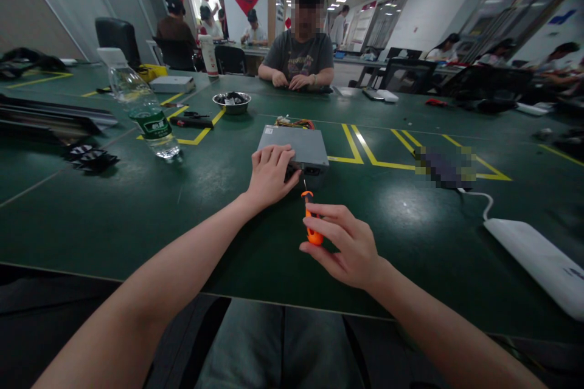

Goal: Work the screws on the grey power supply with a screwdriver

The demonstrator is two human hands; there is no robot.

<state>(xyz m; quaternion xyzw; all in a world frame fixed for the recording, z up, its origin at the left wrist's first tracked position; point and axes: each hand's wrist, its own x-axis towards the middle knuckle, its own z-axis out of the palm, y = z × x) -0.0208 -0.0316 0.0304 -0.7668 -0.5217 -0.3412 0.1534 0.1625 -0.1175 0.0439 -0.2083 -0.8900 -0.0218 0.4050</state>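
A grey metal computer power supply (296, 141) lies on the green table in front of me, its bundle of coloured cables (296, 123) at the far side. My left hand (271, 176) grips its near left corner, fingers on the top and thumb at the near face. An orange and black screwdriver (314, 225) is in my right hand (344, 243), held by the handle between thumb and fingers. Its thin shaft points away from me at the near face of the power supply; whether the tip touches a screw I cannot make out.
To the left stand a water bottle (150, 115), a black finned part (90, 158) and dark metal rails (50, 118). A metal bowl (232, 103) with dark bits sits farther back. At right, a cable joins a blurred device (442, 167) to a white power bank (536, 261). A person sits opposite.
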